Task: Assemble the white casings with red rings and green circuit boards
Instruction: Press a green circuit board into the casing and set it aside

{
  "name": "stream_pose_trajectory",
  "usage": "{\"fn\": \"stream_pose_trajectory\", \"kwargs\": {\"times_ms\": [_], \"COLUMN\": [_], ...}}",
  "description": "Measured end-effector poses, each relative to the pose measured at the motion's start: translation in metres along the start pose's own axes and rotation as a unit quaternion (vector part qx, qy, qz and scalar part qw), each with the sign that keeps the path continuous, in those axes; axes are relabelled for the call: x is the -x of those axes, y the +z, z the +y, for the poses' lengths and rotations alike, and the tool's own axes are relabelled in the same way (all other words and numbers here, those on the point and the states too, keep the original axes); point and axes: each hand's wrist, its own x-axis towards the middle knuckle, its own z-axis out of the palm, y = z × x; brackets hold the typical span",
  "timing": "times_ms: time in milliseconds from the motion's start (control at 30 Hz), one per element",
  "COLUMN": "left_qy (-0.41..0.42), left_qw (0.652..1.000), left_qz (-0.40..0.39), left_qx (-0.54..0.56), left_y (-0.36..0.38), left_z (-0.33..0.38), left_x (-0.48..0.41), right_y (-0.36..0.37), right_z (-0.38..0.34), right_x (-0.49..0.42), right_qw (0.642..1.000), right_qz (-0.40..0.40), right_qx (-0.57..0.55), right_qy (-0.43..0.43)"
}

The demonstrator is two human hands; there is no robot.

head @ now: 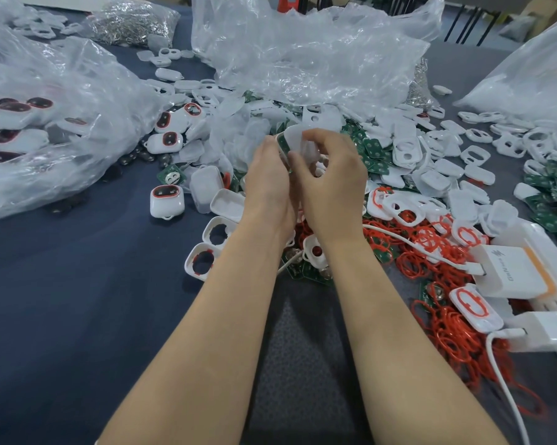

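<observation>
Both hands meet over the parts heap [408, 175]. Left hand [267, 178] pinches the white casing [298, 138], green circuit board [283, 145] showing along its left edge; right hand [333, 175] curls round it from the right. Long axis apparently points away from the person.

L hand [267, 181], R hand [331, 187], forearms [225, 316] bare.

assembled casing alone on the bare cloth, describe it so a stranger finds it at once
Start at the large clear plastic bag on the left of the blue cloth. Off its lower right edge, toward the left hand, one white assembled casing sits alone on bare cloth. Unlike the open shells beside it, its face shows a dark window ringed in red.
</observation>
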Motion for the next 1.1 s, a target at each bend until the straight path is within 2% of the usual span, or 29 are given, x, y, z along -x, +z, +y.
{"fn": "stream_pose_trajectory", "kwargs": {"times_ms": [233, 467, 633, 767, 967, 1100], "left_qy": [0.023, 0.080, 0.112, 0.150, 0.162, 0.143], "left_qw": [0.999, 0.990, 0.987, 0.975, 0.972, 0.984], "left_qz": [0.004, 0.016, 0.011, 0.019, 0.034, 0.025], "left_qx": [-0.026, -0.115, -0.112, -0.163, -0.165, -0.102], "left_y": [0.001, -0.002, -0.003, -0.005, -0.006, -0.004], "left_z": [-0.003, -0.005, -0.004, -0.004, -0.001, 0.000], "left_x": [-0.002, 0.000, 0.001, 0.001, 0.001, 0.003], "right_y": [0.002, 0.004, 0.007, 0.010, 0.014, 0.014], "right_z": [0.001, 0.000, 0.000, 0.000, -0.001, -0.001], "right_x": [0.000, 0.001, 0.004, 0.008, 0.012, 0.010], "right_qw": [0.999, 0.999, 1.000, 1.000, 0.999, 1.000], "right_qz": [-0.020, -0.018, -0.015, -0.005, -0.003, 0.002], "right_qx": [0.046, 0.026, 0.021, 0.023, 0.027, 0.012], "right_qy": [-0.017, -0.015, -0.011, -0.016, -0.023, -0.012]}}
